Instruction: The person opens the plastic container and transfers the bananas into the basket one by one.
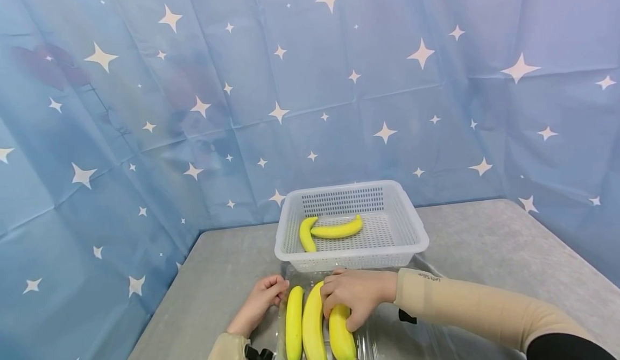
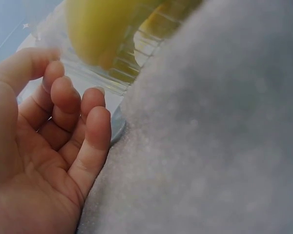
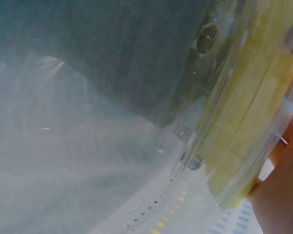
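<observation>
A clear plastic container (image 1: 369,344) lies at the front of the table with three yellow bananas in it. My left hand (image 1: 261,300) pinches the container's left edge between thumb and index finger, its other fingers curled loosely in the left wrist view. The left banana (image 1: 293,322) and the middle banana (image 1: 314,330) lie side by side. Over the right banana (image 1: 341,336) my right hand (image 1: 356,294) comes down from above, gripping it between thumb and fingers. Through the clear wall, the right wrist view shows this banana (image 3: 244,112) close up, with part of the hand at the right edge.
Behind the container stands a white perforated basket (image 1: 351,258), holding two more bananas (image 1: 337,229). Grey cloth covers the table (image 1: 474,241). A blue curtain with white stars (image 1: 310,80) hangs behind it and along the left side.
</observation>
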Demonstrator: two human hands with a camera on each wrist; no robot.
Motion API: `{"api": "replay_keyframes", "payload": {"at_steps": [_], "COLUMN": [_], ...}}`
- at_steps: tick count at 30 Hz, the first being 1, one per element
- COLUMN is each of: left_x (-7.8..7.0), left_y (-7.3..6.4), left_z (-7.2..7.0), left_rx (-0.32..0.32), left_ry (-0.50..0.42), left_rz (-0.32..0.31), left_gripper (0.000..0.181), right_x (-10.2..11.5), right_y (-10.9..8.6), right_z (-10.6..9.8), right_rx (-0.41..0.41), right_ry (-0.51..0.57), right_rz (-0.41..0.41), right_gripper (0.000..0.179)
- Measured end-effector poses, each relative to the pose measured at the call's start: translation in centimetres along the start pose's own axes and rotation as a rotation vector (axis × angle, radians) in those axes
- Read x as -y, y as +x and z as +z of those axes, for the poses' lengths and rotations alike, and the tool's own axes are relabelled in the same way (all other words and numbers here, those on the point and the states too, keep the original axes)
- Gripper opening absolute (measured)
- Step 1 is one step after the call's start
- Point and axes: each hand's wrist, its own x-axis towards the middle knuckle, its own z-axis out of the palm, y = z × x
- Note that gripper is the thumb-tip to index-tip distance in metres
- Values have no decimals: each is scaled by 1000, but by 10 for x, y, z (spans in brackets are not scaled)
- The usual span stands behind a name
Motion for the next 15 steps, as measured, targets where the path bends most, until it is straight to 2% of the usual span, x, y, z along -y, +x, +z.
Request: {"api": "replay_keyframes", "payload": {"at_steps": [15], "left_x": [1], "left_y": [0], "left_z": [0], "left_rx": [8], "left_ry": [-6], "left_rz": [7], "left_gripper": [24], "right_x": [-2], "right_y": [-2], "right_z": [-5], "right_rx": [-9], "right_ry": [35], "right_rz": [27], "right_gripper": [40]}}
